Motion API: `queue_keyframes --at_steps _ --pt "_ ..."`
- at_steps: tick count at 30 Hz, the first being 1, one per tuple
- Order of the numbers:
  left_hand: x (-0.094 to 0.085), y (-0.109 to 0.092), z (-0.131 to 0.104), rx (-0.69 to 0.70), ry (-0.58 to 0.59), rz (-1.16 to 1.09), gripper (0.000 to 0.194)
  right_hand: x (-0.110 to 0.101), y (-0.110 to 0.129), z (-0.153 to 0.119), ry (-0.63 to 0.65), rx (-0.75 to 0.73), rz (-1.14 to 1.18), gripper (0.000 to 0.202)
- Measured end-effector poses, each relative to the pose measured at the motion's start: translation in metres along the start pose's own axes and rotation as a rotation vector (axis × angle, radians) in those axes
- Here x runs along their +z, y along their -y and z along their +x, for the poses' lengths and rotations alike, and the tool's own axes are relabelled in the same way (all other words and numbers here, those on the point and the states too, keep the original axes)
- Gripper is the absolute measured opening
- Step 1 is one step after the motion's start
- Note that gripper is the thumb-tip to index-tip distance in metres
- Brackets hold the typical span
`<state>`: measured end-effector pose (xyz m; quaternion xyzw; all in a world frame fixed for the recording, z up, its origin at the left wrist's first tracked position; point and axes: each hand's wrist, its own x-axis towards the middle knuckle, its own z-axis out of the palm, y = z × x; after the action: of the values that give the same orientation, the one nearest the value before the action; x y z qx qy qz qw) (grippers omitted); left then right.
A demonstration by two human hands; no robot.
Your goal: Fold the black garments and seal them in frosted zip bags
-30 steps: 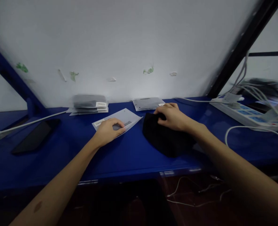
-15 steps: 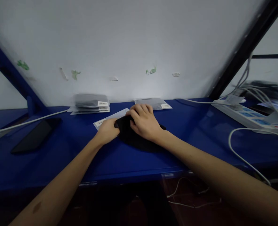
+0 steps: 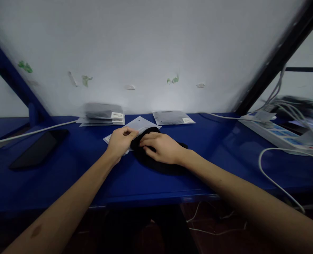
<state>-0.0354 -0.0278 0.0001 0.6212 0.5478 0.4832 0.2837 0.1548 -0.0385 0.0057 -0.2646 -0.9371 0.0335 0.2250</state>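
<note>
Pinching the plastic bag (image 3: pixel 139 122), the left hand (image 3: pixel 118 141) could lose grip should the right hand (image 3: pixel 165 149), fingers bunched atop black cloth (image 3: pixel 156 166), tug sideways.

In front of you rises a pale, dimly lit wall (image 3: pixel 146 46) with peeled green patches (image 3: pixel 86 80). Your blue worktable (image 3: pixel 93 183) stands against it, above a dark reddish tiled floor (image 3: pixel 206 220).
</note>
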Motion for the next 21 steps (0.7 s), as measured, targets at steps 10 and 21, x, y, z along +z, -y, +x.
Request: queue_keyframes --at_steps 10,21 --pt "-0.001 0.002 -0.002 0.233 0.026 0.152 0.018 -0.001 -0.008 0.002 0.099 -0.045 0.058 0.036" --pt "0.006 0.003 -0.005 0.467 0.202 0.580 0.013 0.004 -0.010 -0.003 0.084 0.424 -0.155 0.032"
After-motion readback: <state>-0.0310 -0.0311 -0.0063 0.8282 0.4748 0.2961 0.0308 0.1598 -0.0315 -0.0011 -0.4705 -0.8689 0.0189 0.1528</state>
